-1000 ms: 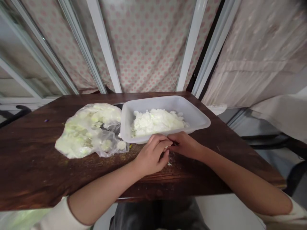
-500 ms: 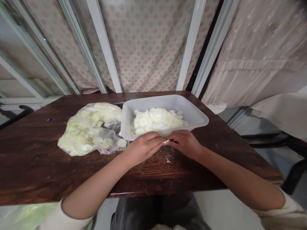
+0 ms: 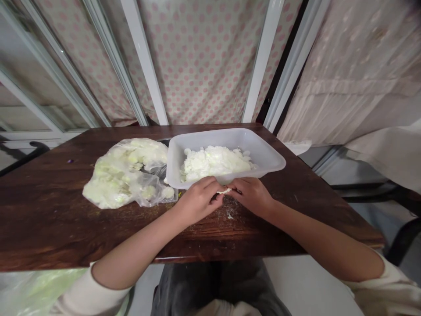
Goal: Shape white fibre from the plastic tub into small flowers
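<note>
A small pale piece (image 3: 224,191) of soft, crumbly food sits between the two hands, just in front of the near wall of the tray. The left hand (image 3: 198,199) and the right hand (image 3: 251,196) are both curled, and their fingers come together from the two sides and pinch this piece, so only a thin strip of it shows. It seems that both hands are needed because the piece is soft and would break easily.

The hands are low and stay close to a white plastic tray (image 3: 226,136), which stands at the far side of a dark wooden table (image 3: 49,215). Inside the tray lies a heap of crumbled white food (image 3: 213,163); this short reach between the hands and the heap is probably why the tray stands here. Small crumbs (image 3: 230,215) lie on the wood below the hands.

To the left of the tray lies a clear plastic bag (image 3: 125,175) with pale greenish-white lumps, and it touches the tray. Beyond the table hangs a curtain with pink dots (image 3: 200,66).
</note>
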Available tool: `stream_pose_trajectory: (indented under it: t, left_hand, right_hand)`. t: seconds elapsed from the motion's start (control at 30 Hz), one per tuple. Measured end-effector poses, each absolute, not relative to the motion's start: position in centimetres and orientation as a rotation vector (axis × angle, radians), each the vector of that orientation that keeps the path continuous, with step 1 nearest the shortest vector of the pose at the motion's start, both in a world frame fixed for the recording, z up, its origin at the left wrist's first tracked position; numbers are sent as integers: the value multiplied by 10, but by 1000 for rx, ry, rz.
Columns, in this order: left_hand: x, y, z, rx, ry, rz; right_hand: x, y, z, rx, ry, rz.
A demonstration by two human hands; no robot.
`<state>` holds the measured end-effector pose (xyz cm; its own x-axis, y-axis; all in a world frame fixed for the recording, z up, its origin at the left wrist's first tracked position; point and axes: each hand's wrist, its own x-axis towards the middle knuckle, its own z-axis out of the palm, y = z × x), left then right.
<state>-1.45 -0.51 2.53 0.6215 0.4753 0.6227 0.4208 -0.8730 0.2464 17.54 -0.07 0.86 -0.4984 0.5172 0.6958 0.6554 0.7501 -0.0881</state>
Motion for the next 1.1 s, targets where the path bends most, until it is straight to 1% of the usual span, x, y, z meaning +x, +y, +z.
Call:
stream_pose_trajectory:
  t: [0.2,0.53,0.77,0.83,0.97,1.1]
  left_hand:
    - [-12,-5,18,2670,812,1140]
    - [-14,-6,20,2610,868,1293]
    - [-14,0,14,2574,910,1419]
    - [-13,0,15,2567,905,1435]
    - [-15,0,19,2609,832,1325]
    - [-19,1,24,2656,804,1168]
  right_hand:
    - [176,0,10,-919,-2199,-49]
    - [174,-6,21,-883,-2238,330]
    - [162,-16,14,-980,-2190,371]
    - [161,-16,13,-1004,-2206,316]
    - [164,-15,14,-1040,-2222,160]
    - [167,-12,14,-1010,-2229,125]
